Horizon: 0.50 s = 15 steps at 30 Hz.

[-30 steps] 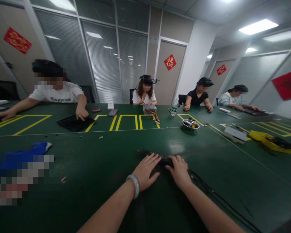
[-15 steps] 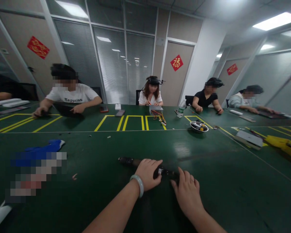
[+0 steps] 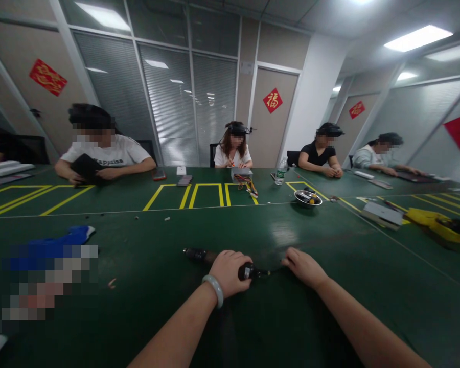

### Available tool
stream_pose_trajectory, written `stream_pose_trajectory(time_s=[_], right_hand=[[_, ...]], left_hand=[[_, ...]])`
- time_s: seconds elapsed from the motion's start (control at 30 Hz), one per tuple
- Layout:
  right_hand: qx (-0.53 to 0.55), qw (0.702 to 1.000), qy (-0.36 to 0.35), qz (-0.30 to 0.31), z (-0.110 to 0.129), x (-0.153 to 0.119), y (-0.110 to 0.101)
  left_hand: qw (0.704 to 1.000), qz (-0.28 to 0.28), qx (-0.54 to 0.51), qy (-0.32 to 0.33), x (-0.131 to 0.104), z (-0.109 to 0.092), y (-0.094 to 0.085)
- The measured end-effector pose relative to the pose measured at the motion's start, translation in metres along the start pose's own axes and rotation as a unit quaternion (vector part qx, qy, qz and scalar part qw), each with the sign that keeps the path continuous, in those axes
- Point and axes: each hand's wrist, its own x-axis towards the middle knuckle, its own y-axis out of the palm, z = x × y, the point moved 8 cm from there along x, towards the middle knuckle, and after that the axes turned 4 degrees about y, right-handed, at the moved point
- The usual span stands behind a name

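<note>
A long dark cylindrical tool that looks like an electric screwdriver (image 3: 197, 255) lies on the green table, its narrow metal-tipped end pointing left. My left hand (image 3: 230, 272), with a pale bangle at the wrist, is closed around its body and hides the middle part. The rounded black tail with a small white label shows past my fingers. From that tail a thin dark cord (image 3: 268, 273) runs right. My right hand (image 3: 303, 267) has its fingers pinched together at the cord's far side; the exact grip is small and dim.
A metal bowl (image 3: 307, 198) of small parts, a water bottle (image 3: 281, 171) and a grey box with colored wires (image 3: 242, 174) stand farther back. Right are a white box (image 3: 382, 213) and yellow tray (image 3: 425, 219). A blue item (image 3: 49, 246) lies left. Several people sit opposite.
My right hand has moved off the tool's tail, right and slightly away from me, and its fingers have closed at the cord. The left hand stays around the tool. The view has shifted slightly.
</note>
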Motion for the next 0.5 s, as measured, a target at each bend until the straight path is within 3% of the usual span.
stream_pose_trajectory(time_s=[0.1, 0.2, 0.37, 0.5], right_hand=[[-0.007, 0.998, 0.054, -0.027, -0.009, 0.025, 0.005], [-0.003, 0.995, 0.091, -0.046, -0.01, 0.035, 0.011], [0.014, 0.995, 0.083, -0.061, 0.005, 0.012, 0.013], [0.039, 0.992, 0.092, -0.075, 0.021, -0.018, 0.007]], left_hand=[[1.0, -0.005, -0.007, 0.004, 0.0, -0.001, -0.001], [1.0, -0.013, -0.005, 0.006, -0.001, 0.0, 0.001], [0.999, -0.04, 0.01, 0.029, -0.003, -0.009, 0.005], [0.998, -0.031, 0.006, 0.061, -0.002, -0.019, 0.013]])
